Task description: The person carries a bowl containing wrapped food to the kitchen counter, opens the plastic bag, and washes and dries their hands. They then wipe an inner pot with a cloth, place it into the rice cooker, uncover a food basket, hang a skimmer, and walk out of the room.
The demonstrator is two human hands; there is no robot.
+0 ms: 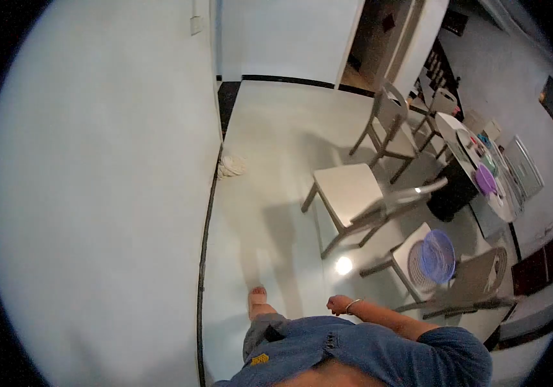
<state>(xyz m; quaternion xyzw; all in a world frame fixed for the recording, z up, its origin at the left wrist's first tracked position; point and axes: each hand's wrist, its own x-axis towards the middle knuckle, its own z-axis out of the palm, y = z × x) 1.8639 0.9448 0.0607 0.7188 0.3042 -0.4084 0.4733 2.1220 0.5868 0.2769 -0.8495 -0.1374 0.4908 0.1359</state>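
Observation:
My right hand (339, 304) hangs beside my body, low in the middle of the view. Its fingers are curled in, and nothing shows in them. A thin bracelet (352, 306) circles that wrist. Nearest to this hand is a chair (349, 193) with a pale seat, standing apart from it. Further right, a blue plastic basket (437, 257) and a round woven mat (416, 266) rest on another chair's seat. My left hand is out of the frame.
A white wall (109, 193) runs along my left. A pale cloth (231, 166) lies on the floor by it. At right, a table (505, 203) holds a purple basket (485, 179) and other items, with a black bin (450, 191) beside it. A doorway (374, 48) opens ahead.

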